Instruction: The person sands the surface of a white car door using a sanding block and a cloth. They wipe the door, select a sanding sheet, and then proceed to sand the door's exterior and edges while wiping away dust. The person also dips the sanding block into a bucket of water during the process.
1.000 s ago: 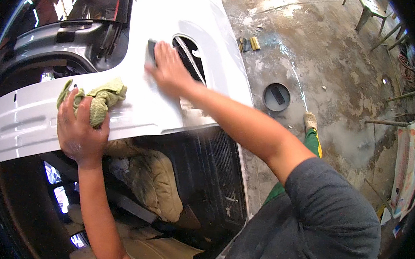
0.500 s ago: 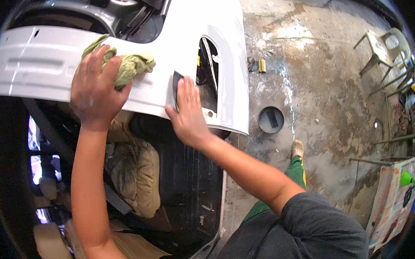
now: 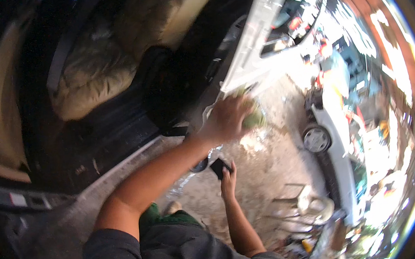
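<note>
At the lower edge of the white car door (image 3: 254, 46), the left hand (image 3: 226, 119) presses a green cloth (image 3: 254, 118) against the panel, fingers spread flat over it, the cloth bunched just beyond the fingertips toward the right. Below and well apart, the right hand (image 3: 227, 183) grips a small dark block (image 3: 218, 167), fingers curled around it, the block poking up toward the door. Left hand is the nearer to the panel; the seat (image 3: 99, 65) sits off left inside.
</note>
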A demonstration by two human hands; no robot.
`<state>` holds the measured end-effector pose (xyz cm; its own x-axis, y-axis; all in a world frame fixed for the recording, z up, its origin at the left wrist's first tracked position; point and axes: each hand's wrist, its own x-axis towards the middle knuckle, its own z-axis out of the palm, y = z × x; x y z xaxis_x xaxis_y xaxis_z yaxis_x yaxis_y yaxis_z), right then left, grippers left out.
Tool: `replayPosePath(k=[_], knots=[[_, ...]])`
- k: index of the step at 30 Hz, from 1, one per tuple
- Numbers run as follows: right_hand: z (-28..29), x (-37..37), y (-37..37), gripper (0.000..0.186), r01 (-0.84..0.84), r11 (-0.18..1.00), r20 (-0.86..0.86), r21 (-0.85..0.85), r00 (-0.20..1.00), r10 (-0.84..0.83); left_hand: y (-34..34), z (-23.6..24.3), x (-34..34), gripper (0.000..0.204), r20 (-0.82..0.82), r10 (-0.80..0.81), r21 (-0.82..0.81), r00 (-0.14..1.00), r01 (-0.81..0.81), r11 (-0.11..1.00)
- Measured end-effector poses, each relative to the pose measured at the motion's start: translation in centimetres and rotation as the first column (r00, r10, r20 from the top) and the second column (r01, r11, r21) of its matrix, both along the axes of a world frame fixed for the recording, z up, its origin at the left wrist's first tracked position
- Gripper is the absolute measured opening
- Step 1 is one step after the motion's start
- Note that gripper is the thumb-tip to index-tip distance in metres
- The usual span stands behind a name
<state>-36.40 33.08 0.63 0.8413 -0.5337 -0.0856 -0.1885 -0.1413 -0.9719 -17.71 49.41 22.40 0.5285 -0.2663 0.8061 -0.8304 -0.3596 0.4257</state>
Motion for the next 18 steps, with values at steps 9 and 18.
replayPosePath(k=[9,18], knots=[[-9.1,-18.8,-15.2,0.038,0.242,0.965,-0.720,0.104,0.687,-0.094,0.0,-27.6,-24.8,0.054,-0.926,-0.243,-0.330,0.288,-0.312,0.891],[-13.6,-13.4,-15.0,0.041,-0.231,0.973,-0.797,-0.003,0.588,0.137,3.9,-38.5,-32.8,0.044,-0.988,-0.154,-0.138,0.009,-0.506,0.851]])
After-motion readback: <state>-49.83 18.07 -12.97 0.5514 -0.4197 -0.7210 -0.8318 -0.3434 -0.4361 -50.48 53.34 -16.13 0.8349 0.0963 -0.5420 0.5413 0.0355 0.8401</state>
